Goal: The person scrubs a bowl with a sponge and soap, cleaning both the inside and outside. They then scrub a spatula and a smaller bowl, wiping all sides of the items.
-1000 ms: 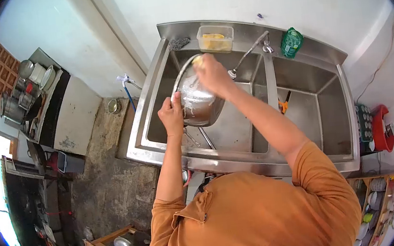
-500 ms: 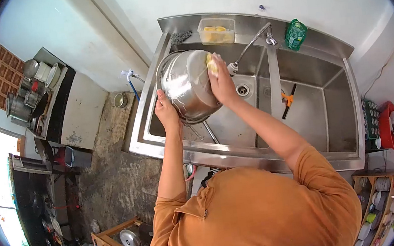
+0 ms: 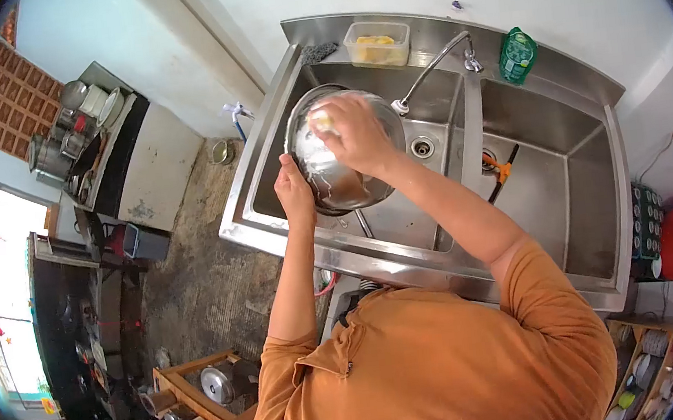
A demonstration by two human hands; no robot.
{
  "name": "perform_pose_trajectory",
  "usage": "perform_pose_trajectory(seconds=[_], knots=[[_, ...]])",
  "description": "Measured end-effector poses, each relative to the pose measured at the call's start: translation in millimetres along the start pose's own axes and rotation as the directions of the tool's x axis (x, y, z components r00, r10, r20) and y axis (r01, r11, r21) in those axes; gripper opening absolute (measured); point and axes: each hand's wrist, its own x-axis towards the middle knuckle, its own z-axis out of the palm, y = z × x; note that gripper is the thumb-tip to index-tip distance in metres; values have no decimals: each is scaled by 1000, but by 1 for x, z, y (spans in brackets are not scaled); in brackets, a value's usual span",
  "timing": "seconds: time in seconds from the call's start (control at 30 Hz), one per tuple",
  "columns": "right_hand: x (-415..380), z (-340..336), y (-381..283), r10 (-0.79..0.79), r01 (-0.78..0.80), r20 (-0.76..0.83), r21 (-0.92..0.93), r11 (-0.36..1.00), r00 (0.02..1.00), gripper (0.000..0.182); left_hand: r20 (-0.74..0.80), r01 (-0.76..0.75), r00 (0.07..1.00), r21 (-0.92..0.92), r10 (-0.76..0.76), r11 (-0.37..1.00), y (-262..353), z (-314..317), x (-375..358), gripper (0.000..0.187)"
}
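Both hands (image 3: 356, 138) have turned the pot (image 3: 342, 185) base-up.

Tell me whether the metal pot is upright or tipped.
Tipped: the metal pot turns its soapy outside toward the camera, held by the left hand above the sink.

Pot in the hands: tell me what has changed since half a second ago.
The pot has turned in the hands, and the right hand has moved the yellow sponge leftward, from the pot's right edge in over its face. Nothing was let go: the left hand keeps holding its edge. The clear container and green pouch stayed behind the basins.
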Motion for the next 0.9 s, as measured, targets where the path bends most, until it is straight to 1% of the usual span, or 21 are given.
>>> perform_pose_trajectory(seconds=[0.03,0.1,0.13,0.17,0.2,0.23,0.27,0.3,0.37,0.4,0.43,0.5,0.53,0.57,0.63,0.67,0.7,0.77,0.8,0.87,0.9], knots=[[5,0,2,2,-2,-3,12,1000,1000,40,-5,-1,1000,12,1,1000,-8,-8,0,59],[26,0,20,355,-331,121,-179,927,927,39,74,-132,990,122,124,984,-8,-16,-4,55],[38,-2,36,423,-399,202,-150,905,883,41,79,-208,977,177,197,962,-4,-17,-6,54],[47,-5,53,486,-470,283,-127,874,827,43,85,-210,977,179,198,961,-2,-21,-5,54],[50,-6,70,489,-472,275,-129,872,828,43,91,-216,974,126,206,968,0,-24,-2,53],[49,-5,88,492,-524,309,27,851,814,45,97,-222,972,71,215,972,2,-28,2,53],[46,-8,98,488,-566,342,182,804,803,47,94,-157,983,-38,160,987,4,-31,6,51],[44,-17,100,493,-566,330,180,804,805,47,101,-88,989,-146,104,985,6,-35,12,53],[34,-30,100,612,-736,412,318,597,675,47,48,-78,995,-186,88,980,10,-40,27,60],[23,-25,96,655,-730,346,459,507,672,42,54,15,999,-281,1,960,22,-39,27,63],[13,-18,95,662,-740,351,444,505,662,42,63,105,994,-376,-88,921,34,-39,27,66],[-12,7,98,734,-671,283,677,303,617,37,66,122,992,-453,-103,883,46,-39,32,69],[-26,19,95,730,-590,196,736,332,655,35,72,169,985,-483,-154,859,42,-40,39,69],[-33,31,84,732,-600,204,729,330,650,35,79,212,977,-511,-200,833,39,-42,45,70],[-43,53,61,783,-408,-235,747,524,576,38,75,268,959,-557,-274,786,38,-38,52,69],[-51,61,57,788,-423,-214,747,512,577,40,79,317,938,-598,-339,736,39,-36,55,69],[-55,65,44,788,-422,-222,744,518,575,40,87,320,938,-599,-337,734,36,-35,60,69],[-64,78,13,637,-550,-353,322,771,686,41,132,359,918,-679,-374,640,23,-31,71,70],[-69,85,-3,631,-547,-362,316,776,686,41,171,361,924,-685,-341,633,10,-31,80,72],[-79,96,-29,400,-416,-374,40,908,837,46,164,361,920,-708,-356,607,18,-26,83,72],[-84,98,-36,390,-409,-376,32,912,841,46,149,359,915,-726,-375,587,23,-25,84,71]])
